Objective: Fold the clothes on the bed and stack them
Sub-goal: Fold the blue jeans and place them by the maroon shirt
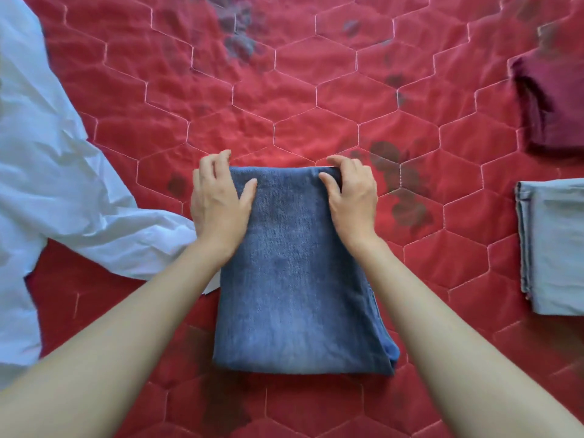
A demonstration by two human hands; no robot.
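Folded blue jeans [294, 279] lie in a neat rectangle at the middle of the red quilted bed [284, 99]. My left hand [218, 200] grips the far left corner of the jeans, fingers curled over the edge and thumb on top. My right hand [350, 194] grips the far right corner the same way. A white shirt [53, 172] lies spread and crumpled on the left, one sleeve reaching under my left wrist.
At the right edge lies a folded light blue garment [553, 248]. A folded maroon garment [550, 102] sits further back on the right. Dark faded patches mark the quilt behind and beside the jeans.
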